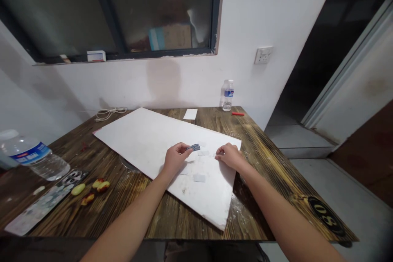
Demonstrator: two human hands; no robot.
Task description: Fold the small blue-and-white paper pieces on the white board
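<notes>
My left hand (176, 157) pinches a small flat blue-grey piece with a pale pattern (193, 147); its exact kind is too small to tell. My right hand (229, 156) is a short way to the right, thumb and fingertips pressed together over the board. What sits in that pinch, if anything, I cannot make out. Both hands are above a large white board (147, 135) lying at a slant on the table. Several small pale rectangular slips lie on it around the hands, one slip (199, 178) nearer to me.
The wooden table (258, 163) also holds a large water bottle (39, 155) on its side, several small fruits (87, 199), a long patterned strip (43, 204), a white cable (110, 112), a white card (190, 114), a small bottle (228, 96) and a red stick-like object (238, 114).
</notes>
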